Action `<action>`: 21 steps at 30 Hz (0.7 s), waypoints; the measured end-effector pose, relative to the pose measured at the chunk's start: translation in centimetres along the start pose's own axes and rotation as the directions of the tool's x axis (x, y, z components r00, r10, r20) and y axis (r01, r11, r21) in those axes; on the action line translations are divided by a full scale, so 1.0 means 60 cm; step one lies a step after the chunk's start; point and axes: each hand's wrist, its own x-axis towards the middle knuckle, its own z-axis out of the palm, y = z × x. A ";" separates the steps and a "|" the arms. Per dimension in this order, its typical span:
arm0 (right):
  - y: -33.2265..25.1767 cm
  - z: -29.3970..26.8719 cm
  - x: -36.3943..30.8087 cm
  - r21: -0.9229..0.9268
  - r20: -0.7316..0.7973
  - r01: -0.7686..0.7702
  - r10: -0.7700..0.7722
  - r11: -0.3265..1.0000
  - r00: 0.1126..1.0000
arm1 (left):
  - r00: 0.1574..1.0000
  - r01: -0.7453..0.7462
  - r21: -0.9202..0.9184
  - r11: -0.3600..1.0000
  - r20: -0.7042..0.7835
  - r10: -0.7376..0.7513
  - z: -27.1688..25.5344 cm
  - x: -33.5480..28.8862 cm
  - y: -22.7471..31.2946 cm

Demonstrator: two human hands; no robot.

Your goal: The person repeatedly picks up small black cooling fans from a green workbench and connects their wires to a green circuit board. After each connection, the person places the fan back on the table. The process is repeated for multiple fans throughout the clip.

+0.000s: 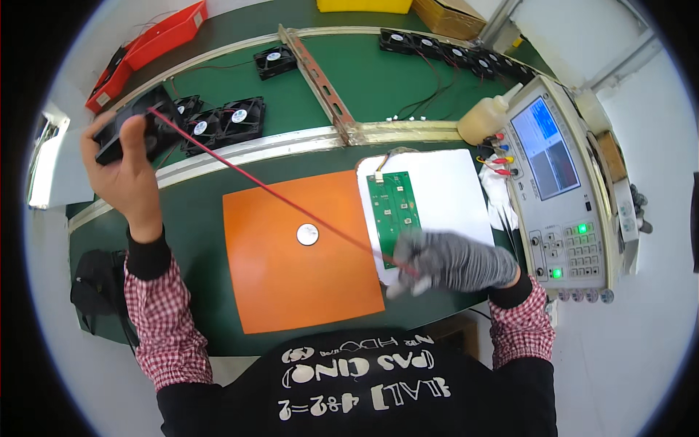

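Raised at the far left, my bare left hand (131,182) grips a black cooling fan (162,135), thumb across its near side. A red lead (277,193) runs taut from the fan, slanting down over the orange mat (291,291). Its other end is pinched in my right hand (459,258), which wears a grey glove and is slightly blurred. That hand hovers over the lower end of a green circuit board (393,207), hiding part of it. The board lies on a white pad (455,189). A round white disc (307,234) rests on the mat.
Behind the metal rail lie several black fans (244,116), with another row (455,54) at the back right. A test instrument (568,197) with a lit screen stands at right beside a squeeze bottle (484,120). Red bins (164,36) sit back left; a black pouch (98,284) lies near left.
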 end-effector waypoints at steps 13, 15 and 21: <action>0.056 -0.081 0.049 -0.782 -0.451 0.029 -0.597 0.623 0.664 | 0.479 0.011 0.109 0.994 0.872 -0.101 0.045 -0.179 0.104; 0.061 -0.079 0.053 -0.683 -0.492 0.141 -0.594 0.717 0.637 | 0.464 -0.147 0.041 0.988 0.885 0.032 0.049 -0.172 0.115; 0.071 -0.072 0.070 -0.751 -0.444 0.150 -0.661 0.643 0.605 | 0.336 -0.133 0.049 0.990 0.942 -0.001 0.056 -0.187 0.110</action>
